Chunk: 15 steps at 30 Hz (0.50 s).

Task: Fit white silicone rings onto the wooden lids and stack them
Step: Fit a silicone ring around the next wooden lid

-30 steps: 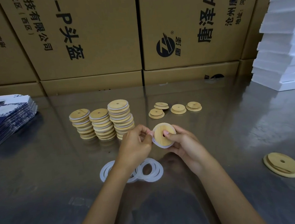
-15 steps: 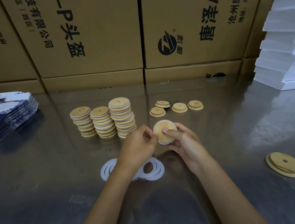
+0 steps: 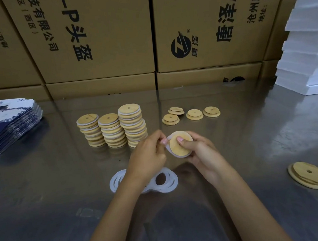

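Above the middle of the reflective metal table [image 3: 45, 186], the right hand [image 3: 200, 153] grips a round wooden lid [image 3: 181, 144], thumb on its face. The left hand [image 3: 147, 155] pinches the white silicone ring [image 3: 168, 138] at the lid's edge. The left forearm hides part of the loose white silicone rings [image 3: 166, 180] lying below.

I am looking at a packing or assembly workshop: a reflective metal bench [image 3: 232, 143] backed by stacked printed cardboard cartons [image 3: 98, 35], white foam slabs [image 3: 304, 48] piled at the right, flat blue-and-white printed boxes [image 3: 8, 124] at the left, and batches of wooden lids [image 3: 113, 129] in columns.
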### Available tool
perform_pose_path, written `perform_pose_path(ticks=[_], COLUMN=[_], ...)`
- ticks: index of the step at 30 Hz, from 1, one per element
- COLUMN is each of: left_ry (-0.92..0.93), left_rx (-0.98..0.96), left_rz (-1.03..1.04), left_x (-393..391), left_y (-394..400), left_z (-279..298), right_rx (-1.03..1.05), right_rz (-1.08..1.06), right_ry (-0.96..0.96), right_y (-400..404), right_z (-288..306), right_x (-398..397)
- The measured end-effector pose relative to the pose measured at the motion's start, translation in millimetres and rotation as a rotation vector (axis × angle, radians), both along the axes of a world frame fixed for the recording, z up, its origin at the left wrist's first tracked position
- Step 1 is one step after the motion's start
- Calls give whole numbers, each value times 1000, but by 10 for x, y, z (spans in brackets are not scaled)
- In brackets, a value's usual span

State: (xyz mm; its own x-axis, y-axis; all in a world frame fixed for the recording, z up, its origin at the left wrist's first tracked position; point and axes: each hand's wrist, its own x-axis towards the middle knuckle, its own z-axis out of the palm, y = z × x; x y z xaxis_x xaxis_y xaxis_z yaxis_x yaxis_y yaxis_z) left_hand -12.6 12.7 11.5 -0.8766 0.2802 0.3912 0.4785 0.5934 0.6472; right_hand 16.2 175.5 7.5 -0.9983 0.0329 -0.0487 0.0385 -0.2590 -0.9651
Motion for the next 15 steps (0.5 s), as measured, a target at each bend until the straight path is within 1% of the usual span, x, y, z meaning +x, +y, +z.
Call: perform_pose_path(ticks=[5,15], left_ry=[-121,-206], left_rx=[115,120], left_rz=[-85,-21], left_x=[26,84], left_y=[37,130], left_z=[8,1], right_rx=[-128,-244], right_rz=[-3,-59], right_ry=[-50,-52], right_y=[15,-15], right_z=[-1,17], right_x=[-2,-10])
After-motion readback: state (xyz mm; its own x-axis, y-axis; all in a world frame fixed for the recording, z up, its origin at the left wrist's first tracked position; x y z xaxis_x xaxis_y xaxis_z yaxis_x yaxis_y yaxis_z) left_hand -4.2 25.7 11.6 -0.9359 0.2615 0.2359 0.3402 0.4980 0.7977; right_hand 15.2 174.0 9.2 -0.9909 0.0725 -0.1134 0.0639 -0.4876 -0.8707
